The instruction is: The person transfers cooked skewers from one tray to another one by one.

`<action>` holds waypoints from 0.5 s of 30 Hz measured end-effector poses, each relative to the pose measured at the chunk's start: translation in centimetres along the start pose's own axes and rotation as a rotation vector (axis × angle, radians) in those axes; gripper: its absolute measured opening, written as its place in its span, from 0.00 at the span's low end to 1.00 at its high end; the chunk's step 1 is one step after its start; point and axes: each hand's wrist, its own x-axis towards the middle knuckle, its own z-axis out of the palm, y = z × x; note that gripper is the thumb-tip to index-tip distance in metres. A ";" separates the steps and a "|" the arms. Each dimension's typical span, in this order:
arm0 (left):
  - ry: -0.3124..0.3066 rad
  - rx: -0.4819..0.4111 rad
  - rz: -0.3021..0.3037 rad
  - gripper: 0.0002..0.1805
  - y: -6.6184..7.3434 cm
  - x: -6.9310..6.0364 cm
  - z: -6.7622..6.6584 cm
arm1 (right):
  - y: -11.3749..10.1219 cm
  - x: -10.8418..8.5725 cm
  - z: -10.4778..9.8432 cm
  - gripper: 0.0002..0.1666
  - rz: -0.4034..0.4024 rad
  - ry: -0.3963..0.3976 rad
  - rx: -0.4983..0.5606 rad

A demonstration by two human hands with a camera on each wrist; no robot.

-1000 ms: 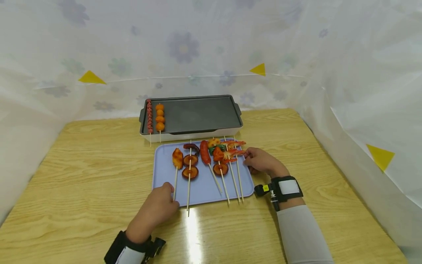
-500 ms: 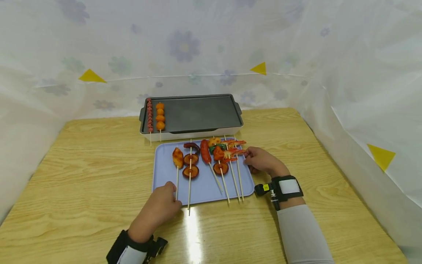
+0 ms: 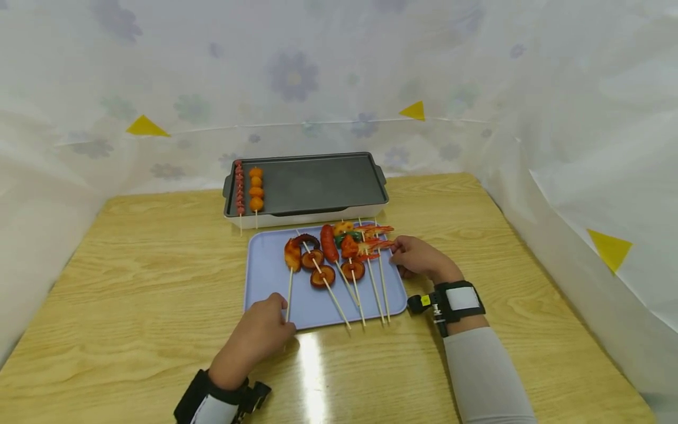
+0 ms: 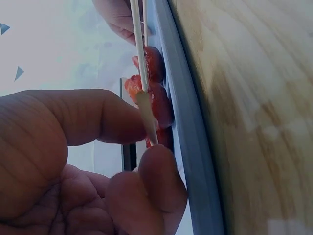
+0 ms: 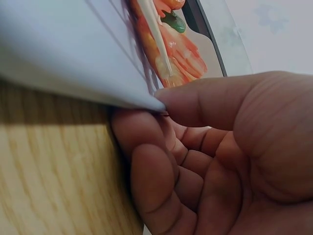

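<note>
My left hand [image 3: 259, 330] pinches the lower end of a bamboo stick [image 4: 146, 115] between thumb and fingers. That stick belongs to a skewer with a browned, wing-like piece [image 3: 292, 254], lying on the lavender tray [image 3: 259, 282]. Right beside it, a mushroom skewer [image 3: 322, 276] with a dark curled tentacle piece lies slanted, its stick end toward the lower right. At the tray's right rim, my right hand [image 3: 421, 259] grips the edge [image 5: 146, 100], thumb above and fingers beneath. A sausage skewer [image 3: 329, 244], a mixed vegetable skewer [image 3: 352, 271] and shrimp skewers [image 3: 377, 244] crowd the tray's right half.
Behind the tray stands a dark griddle [image 3: 318, 182] with a pale base. On its left side lie a skewer of small reddish pieces [image 3: 239, 188] and one of orange balls [image 3: 256, 189]. White flowered sheeting [image 3: 293, 76] surrounds the wooden table [image 3: 143, 282].
My left hand has shifted slightly right with the wing-like skewer, which now touches the mushroom skewer. The mushroom skewer has swung, its stick end moving right. My right hand stays at the rim.
</note>
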 end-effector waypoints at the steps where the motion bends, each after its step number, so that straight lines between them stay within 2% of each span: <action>1: 0.000 0.001 -0.003 0.19 0.0 0.0 0.0 | 0.0 0.0 0.0 0.09 0.002 -0.001 -0.002; 5: 0.015 0.003 -0.018 0.20 -0.2 0.0 -0.1 | -0.3 -0.1 0.0 0.10 0.013 0.002 -0.010; 8: 0.053 0.006 -0.015 0.22 -0.4 0.2 -0.1 | -0.3 -0.1 -0.1 0.11 0.019 0.005 -0.014; 12: 0.126 -0.010 0.021 0.22 -0.6 0.6 -0.4 | -0.2 -0.1 -0.1 0.10 0.025 0.004 -0.009; 15: 0.197 -0.043 0.077 0.22 -0.6 0.9 -0.6 | -0.1 0.0 0.0 0.10 0.025 0.003 -0.002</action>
